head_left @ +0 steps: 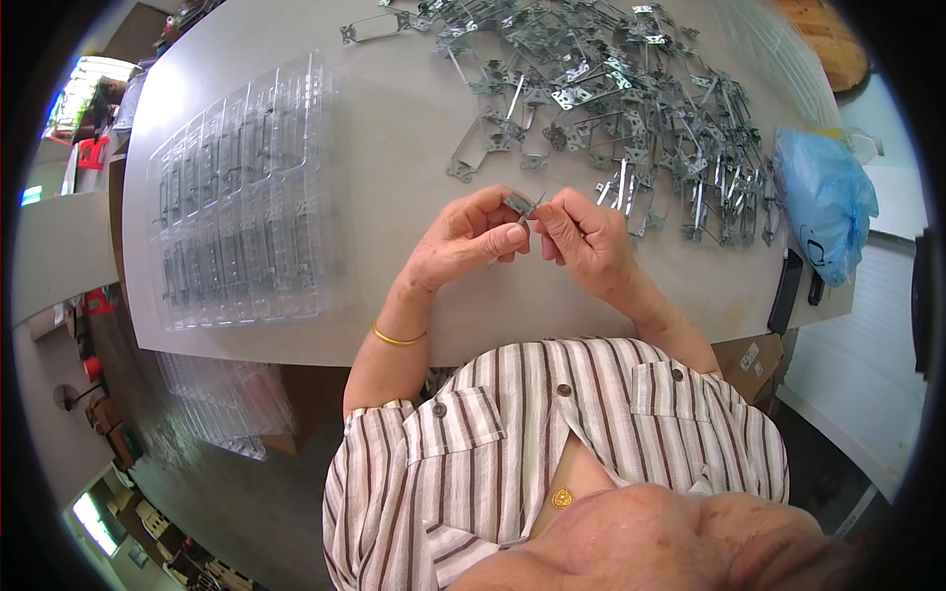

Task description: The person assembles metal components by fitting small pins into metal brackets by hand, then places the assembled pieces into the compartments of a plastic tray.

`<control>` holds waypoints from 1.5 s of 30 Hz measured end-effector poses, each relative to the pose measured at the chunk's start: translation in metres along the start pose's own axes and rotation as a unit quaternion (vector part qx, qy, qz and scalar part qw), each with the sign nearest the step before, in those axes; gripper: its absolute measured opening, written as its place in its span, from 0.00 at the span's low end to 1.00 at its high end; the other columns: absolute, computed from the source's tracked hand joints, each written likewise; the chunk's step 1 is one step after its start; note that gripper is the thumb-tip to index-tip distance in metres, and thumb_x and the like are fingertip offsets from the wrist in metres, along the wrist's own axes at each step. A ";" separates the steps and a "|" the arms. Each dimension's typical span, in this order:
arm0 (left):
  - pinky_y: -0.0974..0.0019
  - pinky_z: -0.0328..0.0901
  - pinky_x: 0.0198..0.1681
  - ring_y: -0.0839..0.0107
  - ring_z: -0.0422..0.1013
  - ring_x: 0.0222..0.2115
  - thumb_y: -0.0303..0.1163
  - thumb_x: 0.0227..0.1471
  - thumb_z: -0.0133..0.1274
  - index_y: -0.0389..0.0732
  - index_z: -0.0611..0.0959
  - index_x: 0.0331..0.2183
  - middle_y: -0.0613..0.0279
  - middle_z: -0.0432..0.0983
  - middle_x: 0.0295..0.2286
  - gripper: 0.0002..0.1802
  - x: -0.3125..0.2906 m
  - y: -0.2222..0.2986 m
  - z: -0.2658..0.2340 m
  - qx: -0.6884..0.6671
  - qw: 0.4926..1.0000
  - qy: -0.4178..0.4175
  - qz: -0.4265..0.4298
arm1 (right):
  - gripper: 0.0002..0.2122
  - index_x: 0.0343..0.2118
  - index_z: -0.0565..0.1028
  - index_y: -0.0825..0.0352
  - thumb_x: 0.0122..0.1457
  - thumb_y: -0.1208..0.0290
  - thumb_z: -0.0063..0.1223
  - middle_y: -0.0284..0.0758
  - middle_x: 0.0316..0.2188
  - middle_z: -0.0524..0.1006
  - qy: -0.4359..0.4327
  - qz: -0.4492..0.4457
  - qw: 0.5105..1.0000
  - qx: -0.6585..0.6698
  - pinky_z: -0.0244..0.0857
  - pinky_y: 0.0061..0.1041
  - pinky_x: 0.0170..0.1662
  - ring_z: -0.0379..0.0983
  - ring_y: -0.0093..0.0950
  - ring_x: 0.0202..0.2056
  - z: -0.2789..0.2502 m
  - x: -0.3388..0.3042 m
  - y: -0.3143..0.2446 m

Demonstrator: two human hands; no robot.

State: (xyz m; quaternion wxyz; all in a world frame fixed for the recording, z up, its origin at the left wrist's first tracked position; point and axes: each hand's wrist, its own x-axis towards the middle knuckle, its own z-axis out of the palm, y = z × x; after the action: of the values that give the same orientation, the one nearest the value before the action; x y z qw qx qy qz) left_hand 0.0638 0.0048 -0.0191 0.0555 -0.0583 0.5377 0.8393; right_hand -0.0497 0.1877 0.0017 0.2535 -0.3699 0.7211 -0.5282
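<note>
Both hands meet over the table in front of my chest. My left hand (468, 236) is closed, thumb and fingers pinching a small metal bracket (517, 205). The fingertips of my right hand (586, 239) are pressed together at the other side of the same bracket, where a thin metal tip sticks up. Much of the bracket is hidden by my fingers. Beyond my hands spreads a large tangled pile of metal brackets (631, 98), with flat ends joined by thin rods. To the left lies a clear plastic tray (320, 177) with rows of similar metal brackets in its slots.
At the table's right edge sits a blue plastic bag (823, 202), with a black-handled tool (785, 291) beside it. A loose bracket (379, 27) lies at the far left of the pile. More clear trays (222, 399) are stacked below the table's left front edge. A cardboard box (751, 366) stands under the right side.
</note>
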 end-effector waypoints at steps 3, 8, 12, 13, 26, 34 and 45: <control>0.72 0.68 0.36 0.78 0.72 0.32 0.42 0.56 0.62 0.36 0.78 0.46 0.64 0.78 0.31 0.24 -0.004 0.000 0.000 0.029 0.999 0.020 -0.006 | 0.16 0.29 0.73 0.66 0.69 0.59 0.48 0.27 0.19 0.74 -0.071 0.087 0.988 0.105 0.60 0.17 0.20 0.68 0.14 0.18 -0.003 0.002 -0.003; 0.71 0.67 0.37 0.73 0.74 0.34 0.44 0.55 0.62 0.37 0.79 0.47 0.59 0.80 0.33 0.24 0.000 0.000 0.005 0.004 1.000 0.014 0.025 | 0.14 0.29 0.73 0.64 0.69 0.62 0.48 0.26 0.19 0.72 -0.066 0.141 0.967 0.202 0.60 0.15 0.22 0.67 0.13 0.20 -0.010 0.000 0.000; 0.67 0.69 0.41 0.70 0.75 0.36 0.42 0.57 0.60 0.38 0.77 0.49 0.54 0.81 0.38 0.23 -0.006 0.000 -0.003 -0.027 0.997 0.033 0.061 | 0.11 0.29 0.73 0.63 0.69 0.65 0.48 0.25 0.18 0.71 -0.079 0.134 0.965 0.211 0.58 0.15 0.21 0.66 0.13 0.19 -0.016 0.002 0.001; 0.67 0.69 0.41 0.70 0.75 0.36 0.42 0.57 0.60 0.38 0.77 0.49 0.54 0.81 0.38 0.23 -0.006 -0.001 -0.005 -0.023 0.997 0.044 0.064 | 0.11 0.29 0.73 0.63 0.68 0.66 0.49 0.25 0.20 0.72 -0.079 0.116 0.965 0.224 0.58 0.14 0.22 0.65 0.13 0.19 -0.017 0.003 0.003; 0.56 0.69 0.51 0.57 0.72 0.52 0.30 0.58 0.57 0.44 0.72 0.54 0.46 0.74 0.51 0.22 0.004 -0.014 -0.007 -0.111 0.957 0.013 0.268 | 0.09 0.43 0.76 0.69 0.67 0.69 0.50 0.36 0.35 0.78 -0.116 0.147 0.925 0.331 0.70 0.21 0.32 0.77 0.22 0.33 -0.014 0.005 0.014; 0.59 0.67 0.53 0.62 0.70 0.53 0.28 0.52 0.63 0.42 0.72 0.55 0.54 0.73 0.52 0.29 0.006 -0.011 -0.007 -0.015 0.971 -0.029 0.235 | 0.05 0.36 0.76 0.69 0.66 0.73 0.51 0.34 0.43 0.73 0.006 0.052 0.944 0.326 0.72 0.24 0.34 0.76 0.23 0.35 -0.019 0.006 0.022; 0.59 0.68 0.49 0.63 0.73 0.47 0.38 0.55 0.62 0.34 0.70 0.55 0.50 0.74 0.48 0.32 0.000 -0.014 -0.008 -0.110 0.984 -0.090 0.107 | 0.03 0.32 0.75 0.69 0.63 0.77 0.53 0.35 0.42 0.71 0.047 -0.035 0.983 0.174 0.67 0.20 0.38 0.71 0.18 0.33 -0.026 0.002 0.009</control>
State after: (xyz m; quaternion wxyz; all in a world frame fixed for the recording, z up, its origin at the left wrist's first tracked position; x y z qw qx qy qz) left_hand 0.0665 0.0036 -0.0353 0.0066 0.0694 0.4379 0.8963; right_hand -0.0733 0.2027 0.0018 0.2610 -0.3201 0.6155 -0.6712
